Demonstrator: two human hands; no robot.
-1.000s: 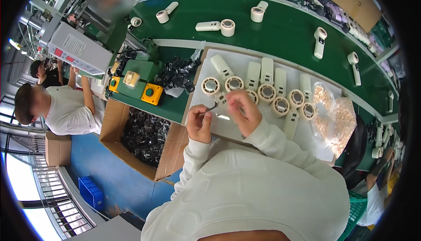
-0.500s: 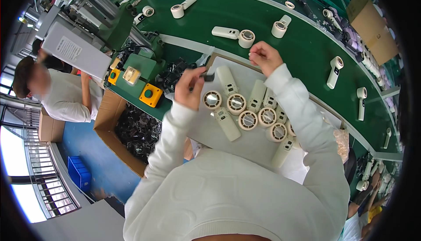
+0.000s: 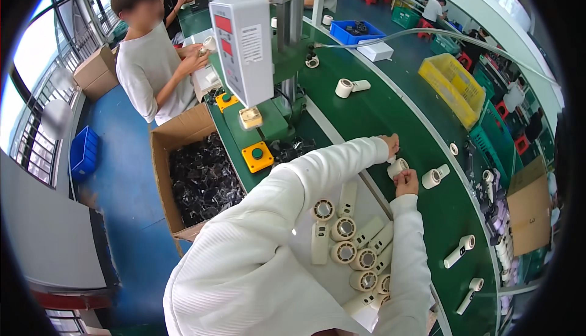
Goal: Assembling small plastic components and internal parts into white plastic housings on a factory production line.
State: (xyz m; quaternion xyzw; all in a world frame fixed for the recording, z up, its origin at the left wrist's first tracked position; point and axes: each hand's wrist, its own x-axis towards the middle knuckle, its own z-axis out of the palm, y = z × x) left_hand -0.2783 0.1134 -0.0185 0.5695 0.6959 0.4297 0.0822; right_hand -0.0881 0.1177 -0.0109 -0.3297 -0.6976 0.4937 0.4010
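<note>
Both bare hands are out over the smooth green conveyor belt (image 3: 366, 116), meeting at one cream plastic handheld fan (image 3: 397, 168) with a round, drum-shaped head. The right hand (image 3: 407, 182), on the near side of the fan, has its grip drawn in, fingers bent and fingertips against the edge of the head. The left hand (image 3: 391, 145) is on the far side with its fingers curled; how far its grip is open, and whether it has hold of the fan, I cannot tell. Whether the fan rests on the belt or is lifted slightly off it cannot be told either.

Just right of the hands, a second cream fan (image 3: 435, 176) lies on the belt, and more lie along it, well apart from one another. On the near side of the belt, below the ribbed white left sleeve (image 3: 342, 159), a pale grey flat board (image 3: 367, 204) carries a close cluster of cream fans (image 3: 343, 228), several of their heads touching or overlapping handles. To the left, on the green worktop (image 3: 234, 160), stands a green metal press (image 3: 268, 128) with a light grey control box (image 3: 244, 49); in front of it is a square orange-yellow button box (image 3: 257, 156). Beside the worktop, an open brown cardboard box (image 3: 183, 127) holds a heap of glossy black plastic pieces (image 3: 204, 177)
</note>
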